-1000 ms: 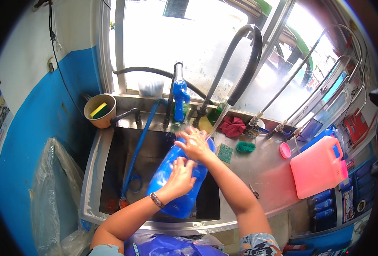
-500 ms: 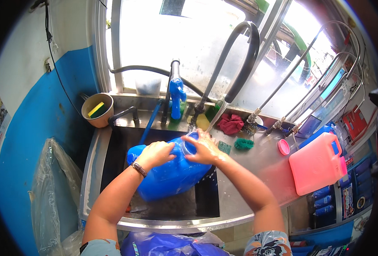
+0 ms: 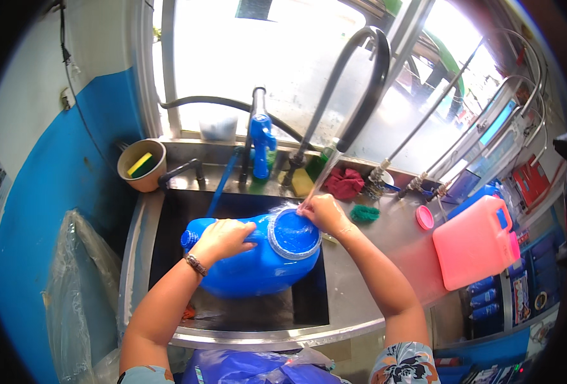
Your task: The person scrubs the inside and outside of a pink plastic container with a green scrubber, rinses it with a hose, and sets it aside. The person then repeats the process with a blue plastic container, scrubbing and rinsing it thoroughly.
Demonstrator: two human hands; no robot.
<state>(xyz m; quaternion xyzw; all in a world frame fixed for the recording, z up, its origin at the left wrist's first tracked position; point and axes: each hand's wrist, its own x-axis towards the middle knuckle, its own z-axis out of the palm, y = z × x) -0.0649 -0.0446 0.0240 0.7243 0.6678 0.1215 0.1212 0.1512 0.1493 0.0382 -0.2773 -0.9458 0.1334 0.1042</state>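
Observation:
A blue plastic jug (image 3: pixel 251 274) lies tilted over the dark basin of a steel sink, its wide round mouth facing up toward me. My left hand (image 3: pixel 222 239) is closed round the jug's handle, beside the small capped spout (image 3: pixel 189 239). At the mouth's upper right rim, my right hand (image 3: pixel 324 214) has its fingers bent and closed on the edge. Water from the black curved faucet (image 3: pixel 380 70) streams down by those fingertips into the opening, where water (image 3: pixel 295 232) shows inside. The fingertips of the right hand are partly hidden.
A pink jug (image 3: pixel 472 246) and its round pink lid (image 3: pixel 424 217) stand on the right counter. Behind the basin are a blue-handled tap (image 3: pixel 262 147), a yellow sponge (image 3: pixel 302 184), a red cloth (image 3: pixel 344 184) and a green scrubber (image 3: pixel 364 214). A pot (image 3: pixel 149 182) sits at left.
The jug has turned so its mouth faces up more, nearer to me. My right hand has shifted from across the mouth to its upper right rim. Water now runs into the opening.

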